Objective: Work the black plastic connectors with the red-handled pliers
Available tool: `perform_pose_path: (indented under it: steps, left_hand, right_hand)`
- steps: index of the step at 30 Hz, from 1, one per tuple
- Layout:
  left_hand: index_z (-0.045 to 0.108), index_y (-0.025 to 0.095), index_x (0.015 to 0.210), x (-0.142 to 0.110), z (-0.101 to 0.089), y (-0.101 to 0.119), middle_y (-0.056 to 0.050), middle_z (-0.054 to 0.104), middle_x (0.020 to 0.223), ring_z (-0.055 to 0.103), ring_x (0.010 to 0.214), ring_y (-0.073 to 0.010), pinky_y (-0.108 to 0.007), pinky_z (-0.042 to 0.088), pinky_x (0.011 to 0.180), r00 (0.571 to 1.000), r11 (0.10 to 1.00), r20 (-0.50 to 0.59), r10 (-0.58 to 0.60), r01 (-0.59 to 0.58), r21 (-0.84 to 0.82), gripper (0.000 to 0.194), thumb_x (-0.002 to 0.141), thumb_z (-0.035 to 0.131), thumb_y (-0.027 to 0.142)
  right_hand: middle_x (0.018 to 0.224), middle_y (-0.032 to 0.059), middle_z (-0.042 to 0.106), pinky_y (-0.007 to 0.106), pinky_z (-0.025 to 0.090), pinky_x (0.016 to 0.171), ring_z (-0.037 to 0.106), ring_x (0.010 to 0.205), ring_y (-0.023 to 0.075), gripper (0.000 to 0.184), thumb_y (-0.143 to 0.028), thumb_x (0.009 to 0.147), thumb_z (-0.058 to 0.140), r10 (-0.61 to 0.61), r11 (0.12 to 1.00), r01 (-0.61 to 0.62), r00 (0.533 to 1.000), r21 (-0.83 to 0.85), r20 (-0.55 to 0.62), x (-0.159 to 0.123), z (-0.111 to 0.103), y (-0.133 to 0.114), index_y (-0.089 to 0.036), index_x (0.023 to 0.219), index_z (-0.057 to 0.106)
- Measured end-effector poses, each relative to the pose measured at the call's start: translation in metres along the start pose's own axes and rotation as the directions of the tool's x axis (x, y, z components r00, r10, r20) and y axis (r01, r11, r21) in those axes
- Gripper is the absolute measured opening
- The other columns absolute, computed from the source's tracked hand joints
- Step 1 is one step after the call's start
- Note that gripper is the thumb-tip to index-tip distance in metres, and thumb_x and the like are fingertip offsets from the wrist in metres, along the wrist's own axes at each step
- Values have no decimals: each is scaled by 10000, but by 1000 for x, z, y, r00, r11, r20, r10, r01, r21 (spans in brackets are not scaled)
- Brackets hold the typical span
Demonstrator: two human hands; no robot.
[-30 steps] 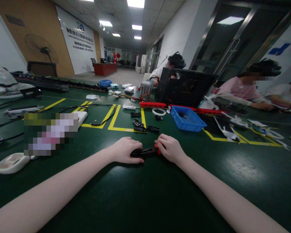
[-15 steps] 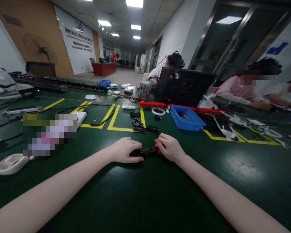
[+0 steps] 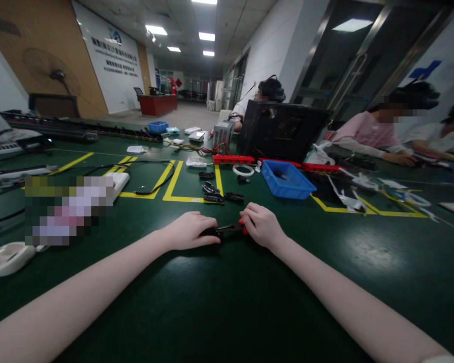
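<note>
Left hand (image 3: 189,231) curled palm-down over the dark end of a small black part (image 3: 224,230), grip closed on it, knuckles toward the camera, heel resting on the green desk (image 3: 227,297). Right hand (image 3: 262,224) closed likewise on the other end, fingertips pinched round a red piece (image 3: 242,227) that shows just between thumb and forefinger. Black part stretched between the two hands, low to the desk surface, near the middle of the view; exact kind too small and too covered to tell. Just beyond the hands, a cluster of small black components (image 3: 213,192) lying along a yellow tape line (image 3: 173,181), with one more black piece (image 3: 234,197) beside them. Farther back, a white ring (image 3: 243,170) and a blue plastic bin (image 3: 286,179), set apart from each other, and behind those a long red strip (image 3: 236,160) in front of an open black computer case (image 3: 283,132). Left of the tape squares, a black cable (image 3: 151,187) looping past a white flat device (image 3: 118,180); at the near left edge, a white oval object (image 3: 5,257). Across the desk to the right, a person in a pink top (image 3: 366,135) with an arm laid on the surface, and another person (image 3: 267,92) seated behind the case. Standing fan (image 3: 50,74) against the far left wall.
</note>
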State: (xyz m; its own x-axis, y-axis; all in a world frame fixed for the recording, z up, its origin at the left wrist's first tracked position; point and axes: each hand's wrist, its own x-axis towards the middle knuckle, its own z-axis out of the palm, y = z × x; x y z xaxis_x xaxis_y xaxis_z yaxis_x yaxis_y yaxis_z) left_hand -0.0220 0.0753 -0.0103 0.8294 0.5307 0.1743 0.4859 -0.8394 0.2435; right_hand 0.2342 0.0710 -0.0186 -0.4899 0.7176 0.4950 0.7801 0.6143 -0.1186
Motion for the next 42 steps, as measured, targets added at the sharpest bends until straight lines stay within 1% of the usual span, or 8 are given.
perform_pose_path:
  steps: [10,16,19,23,28,31,38,42]
  left_hand:
    - [595,194,1038,-1,1,-1,-43,648,850,602,772,-211,-281,385,651,997,996,-6,-74,73,-50,348,957,471,509]
    - [584,187,1056,0,3,-2,-54,661,906,625,807,-216,-281,410,671,995,994,-31,-95,93,-51,353,942,498,510]
    - [580,189,1053,0,2,-1,-48,664,905,631,805,-215,-284,417,674,996,995,-32,-87,85,-59,339,942,505,500]
    - [580,189,1049,0,1,-1,-48,668,902,633,799,-214,-284,421,673,995,994,-29,-92,90,-58,328,940,513,491]
    - [580,187,1050,0,2,-3,-53,665,904,631,795,-213,-279,421,663,993,992,-53,-105,101,-77,333,938,515,493]
    - [583,188,1055,-1,1,-4,-55,667,910,632,801,-209,-275,420,662,993,991,-68,-100,93,-98,340,941,504,498]
    - [588,192,1022,-2,0,-2,-41,659,878,618,781,-200,-272,403,661,996,995,-61,-60,55,-81,322,941,504,492]
    - [587,187,972,-1,0,-1,-32,647,840,602,745,-192,-273,386,643,997,998,-57,-43,40,-47,313,937,510,489]
  right_hand:
    - [795,44,551,282,385,630,520,666,138,405,-334,1008,329,28,999,-29,999,39,31,1,-2,-1,-184,735,588]
    - [908,74,616,298,429,692,578,791,175,314,-373,975,418,-4,998,-1,997,61,78,2,-8,-2,-185,844,633]
    - [966,100,651,347,461,774,597,922,231,294,-448,911,532,-75,996,67,989,66,129,2,-13,2,-183,953,653]
    - [1186,134,637,424,477,875,584,1082,289,610,-562,781,669,-184,983,176,953,53,242,-1,-19,15,-186,1253,574]
    - [1161,132,639,405,488,847,601,1027,272,485,-464,841,627,-126,992,126,959,19,255,-4,-16,21,-170,1223,567]
    - [1120,119,646,403,484,839,600,996,268,389,-329,797,655,-89,996,90,975,8,206,-5,-13,19,-181,1149,582]
    - [1149,137,624,464,450,921,555,1086,304,426,-128,720,589,-65,993,70,997,-94,52,-5,-8,17,-187,1142,602]
    - [1119,137,636,438,454,900,567,1050,293,420,-99,705,569,-90,988,95,995,-124,46,-4,-4,17,-178,1114,623]
